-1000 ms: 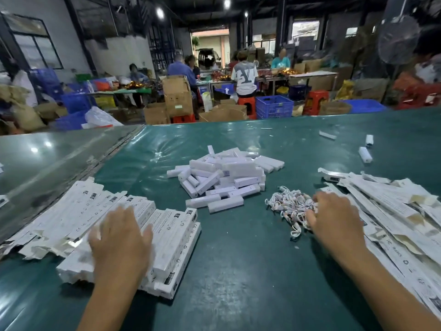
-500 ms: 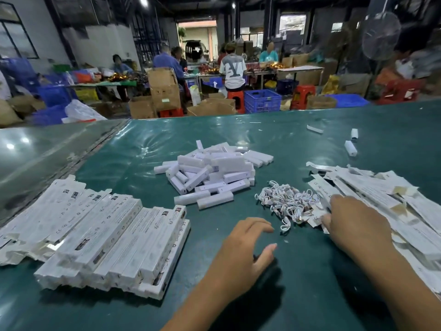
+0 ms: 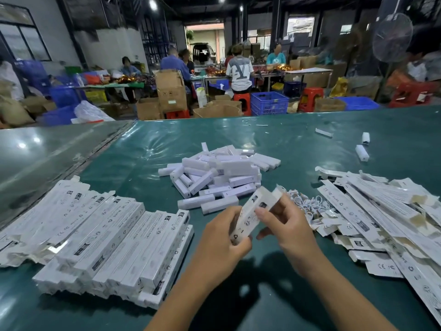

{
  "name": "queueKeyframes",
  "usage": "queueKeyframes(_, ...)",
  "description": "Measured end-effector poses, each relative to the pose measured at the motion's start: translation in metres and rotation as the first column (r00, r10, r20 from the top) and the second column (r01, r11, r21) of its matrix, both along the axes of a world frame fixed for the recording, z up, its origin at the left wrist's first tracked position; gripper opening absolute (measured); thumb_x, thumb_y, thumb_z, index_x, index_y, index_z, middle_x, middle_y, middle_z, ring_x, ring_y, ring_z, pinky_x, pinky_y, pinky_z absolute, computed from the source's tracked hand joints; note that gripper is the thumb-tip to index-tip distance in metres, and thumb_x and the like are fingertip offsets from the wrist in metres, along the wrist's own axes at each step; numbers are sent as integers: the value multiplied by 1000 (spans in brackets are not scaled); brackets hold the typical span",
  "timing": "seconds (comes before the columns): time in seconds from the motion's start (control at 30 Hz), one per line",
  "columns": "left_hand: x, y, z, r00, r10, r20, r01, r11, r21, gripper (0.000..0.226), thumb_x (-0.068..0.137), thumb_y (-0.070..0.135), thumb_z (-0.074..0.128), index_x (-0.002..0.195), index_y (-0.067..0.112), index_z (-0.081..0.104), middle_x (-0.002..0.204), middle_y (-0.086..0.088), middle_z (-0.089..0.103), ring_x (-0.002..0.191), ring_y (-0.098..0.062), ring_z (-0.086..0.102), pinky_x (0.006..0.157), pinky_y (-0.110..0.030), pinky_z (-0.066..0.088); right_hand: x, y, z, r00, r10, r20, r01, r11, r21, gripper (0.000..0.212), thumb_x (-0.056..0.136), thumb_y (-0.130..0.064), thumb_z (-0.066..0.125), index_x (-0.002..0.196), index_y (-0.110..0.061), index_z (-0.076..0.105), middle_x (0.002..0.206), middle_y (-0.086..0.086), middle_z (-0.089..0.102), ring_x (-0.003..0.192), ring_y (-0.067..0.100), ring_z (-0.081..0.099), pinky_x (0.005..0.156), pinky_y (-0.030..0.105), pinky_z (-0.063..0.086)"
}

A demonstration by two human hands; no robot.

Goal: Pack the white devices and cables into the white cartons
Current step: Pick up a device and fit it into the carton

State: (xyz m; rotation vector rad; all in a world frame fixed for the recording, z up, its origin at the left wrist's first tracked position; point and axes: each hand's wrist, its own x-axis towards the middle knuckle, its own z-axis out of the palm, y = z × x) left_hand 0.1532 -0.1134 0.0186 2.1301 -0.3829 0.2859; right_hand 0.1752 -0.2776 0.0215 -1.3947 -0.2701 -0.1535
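Your left hand (image 3: 223,237) grips the near end of a flat white carton (image 3: 254,212), and your right hand (image 3: 290,225) pinches its upper part, thumb on the printed face; you hold it above the green tabletop (image 3: 238,295), near the front edge at the middle. The likely fault from here: the carton is thin card, and squeezing it wrong while you pop it into shape would crease a wall or tear an end flap. Whether its far end is open yet cannot be told.

Working left to right: the packed cartons (image 3: 114,244) lie in tight rows towards the left front edge, and a careless elbow could push the nearest row out of line. Behind your hands, at the middle of the tabletop, sits the heap of white devices (image 3: 219,175); it is loose, so dragging one out may tumble others towards you. Just right of the carton the coiled cables (image 3: 307,204) are bunched together, and lifting one may bring a second along. Towards the right edge the unfolded cartons (image 3: 381,211) overlap and partly cover the cable bunch. Three stray pieces (image 3: 361,152) lie well apart near the far right.
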Motion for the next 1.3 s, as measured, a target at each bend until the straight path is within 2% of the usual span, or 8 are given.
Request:
queueKeyframes(0.17,6,5,-12,996,83,-43,-76,986,145,39,78,29,72,105,35,44,86,10,72,71,-8,67,65,-33,55,7,0,-24,1000,13,16,-13,1000,-2,27,88,-21,78,111,-30,65,102,7,75,90,23,73,64,34,60)
queueKeyframes(0.33,6,7,-17,987,158,31,-159,918,363,20,88,35,62,95,24,47,82,1,65,77,-27,60,72,-44,48,3,1,-30,865,-348,361,449,857,-251,21,89,-29,67,108,-35,59,106,-13,63,101,12,63,78,11,47)
queueKeyframes(0.47,6,8,-16,989,139,46,-146,913,381,23,89,36,59,109,27,51,86,1,68,82,-24,62,75,-42,48,5,1,-30,856,-304,418,452,833,-320,25,90,-38,57,114,-35,62,112,-17,65,103,13,63,77,16,48)
queueKeyframes(0.67,5,9,-21,988,149,42,-154,918,367,23,88,36,60,107,28,51,86,3,67,82,-22,61,76,-40,49,9,-1,-40,945,-213,249,276,927,-255,30,88,-44,59,118,-47,62,110,-12,71,100,18,70,75,32,58)
queueKeyframes(0.77,7,8,-23,991,129,40,-134,912,388,27,88,35,60,113,29,51,89,4,67,83,-22,61,76,-41,50,11,0,-37,960,-198,196,236,951,-197,27,88,-43,59,113,-49,69,105,-9,71,89,18,71,67,24,59)
queueKeyframes(1.03,8,7,-25,992,101,74,-122,906,406,26,86,35,60,109,27,51,91,4,69,84,-23,62,74,-41,49,19,1,-40,966,-253,52,254,967,-14,14,96,-24,67,89,-19,78,99,11,68,81,16,70,66,29,61)
queueKeyframes(1.17,9,6,-23,994,73,78,-100,899,426,29,86,36,61,112,26,52,97,4,70,88,-22,62,77,-40,49,22,3,-41,948,-299,-107,310,943,116,3,88,-15,73,86,-15,73,84,4,69,68,8,62,57,23,51)
queueKeyframes(1.3,7,6,-22,995,52,81,-82,902,423,31,87,35,60,116,28,53,100,4,71,88,-22,62,77,-38,48,23,-3,-40,942,-122,-313,210,941,267,36,72,-22,78,106,-16,68,92,1,70,77,9,65,60,24,52)
